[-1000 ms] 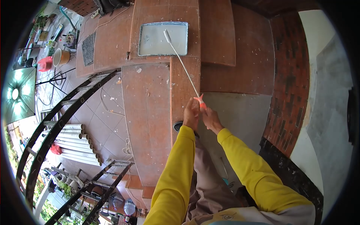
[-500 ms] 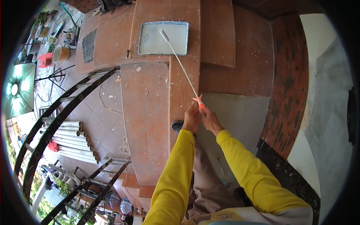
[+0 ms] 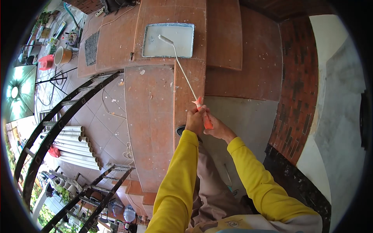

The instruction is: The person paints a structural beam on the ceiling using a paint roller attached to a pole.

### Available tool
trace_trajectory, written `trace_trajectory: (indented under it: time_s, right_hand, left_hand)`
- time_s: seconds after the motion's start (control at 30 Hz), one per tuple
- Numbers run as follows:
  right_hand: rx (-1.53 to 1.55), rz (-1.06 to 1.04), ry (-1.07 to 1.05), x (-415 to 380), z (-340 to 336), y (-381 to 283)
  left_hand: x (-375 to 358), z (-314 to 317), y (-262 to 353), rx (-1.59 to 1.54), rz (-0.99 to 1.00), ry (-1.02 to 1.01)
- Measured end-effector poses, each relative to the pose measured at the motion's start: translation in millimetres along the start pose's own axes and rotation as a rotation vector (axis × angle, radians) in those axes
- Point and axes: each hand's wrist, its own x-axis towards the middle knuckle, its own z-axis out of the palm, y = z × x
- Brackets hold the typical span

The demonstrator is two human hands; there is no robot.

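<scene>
Brown tile ledge, left hand [image 3: 195,121] & right hand [image 3: 218,129] both clamped on roller handle [image 3: 203,114], roller head in paint tray [image 3: 168,40].

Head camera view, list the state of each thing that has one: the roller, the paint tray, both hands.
Paint roller: head down in the tray.
Paint tray: flat, filled with pale paint.
Left hand: closed on the orange handle.
Right hand: closed on the same handle.

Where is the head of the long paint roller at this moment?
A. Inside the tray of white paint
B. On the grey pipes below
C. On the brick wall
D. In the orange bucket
A: the roller head lies in the white paint of the tray, while both hands, left hand and right hand, grip the orange handle.
</scene>
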Motion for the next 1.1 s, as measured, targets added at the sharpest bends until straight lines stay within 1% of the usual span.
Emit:
trace_trajectory:
  time_s: [0.03,0.13,0.2,0.23,0.3,0.33,0.4,0.43,0.53,0.63,0.7,0.77,0.8,0.83,0.93,1.03,1.1]
  right_hand:
    - [0.098,0.103,-0.044,-1,-2,-8]
    - [0.179,0.221,0.010,16,-2,26]
    - [-0.298,0.274,0.220,19,13,27]
    - [-0.540,0.293,0.320,20,19,22]
    - [-0.458,0.157,0.382,18,22,12]
    - [-0.414,0.085,0.408,21,24,6]
    - [-0.410,0.103,0.392,21,24,1]
    - [-0.411,0.115,0.387,19,23,1]
    - [-0.588,0.111,0.443,30,22,28]
    - [-0.619,0.125,0.447,30,12,30]
    - [-0.605,0.131,0.413,17,8,30]
    - [-0.590,0.154,0.390,19,5,29]
    - [-0.583,0.185,0.387,21,2,25]
    - [-0.571,0.216,0.391,22,2,25]
    - [-0.627,0.157,0.401,15,6,37]
    - [-0.570,0.088,0.412,14,9,48]
    - [-0.585,0.138,0.419,25,3,41]
  left_hand:
    - [-3,2,5,0.042,0.004,0.007]
    - [-3,3,9,0.178,0.020,0.017]
    - [1,6,1,0.279,0.036,0.008]
    - [0,8,-1,0.175,0.079,-0.016]
    - [-5,10,1,-0.027,0.167,-0.062]
    - [-4,9,8,-0.143,0.078,0.044]
    - [-7,3,13,-0.379,-0.123,0.267]
    - [2,-6,2,-0.278,-0.143,0.316]
    - [15,-7,-7,-0.405,-0.230,-0.277]
    - [9,7,-2,-0.420,-0.223,-0.260]
    - [-11,27,7,-0.273,-0.104,0.137]
    - [-7,31,4,-0.198,-0.074,0.200]
    - [8,24,-14,-0.200,-0.114,0.063]
    - [13,23,-17,-0.191,-0.154,-0.078]
    - [5,16,-7,-0.229,-0.217,0.141]
    - [0,17,0,-0.344,-0.329,-0.091]
    - [0,19,-1,-0.343,-0.248,-0.121]
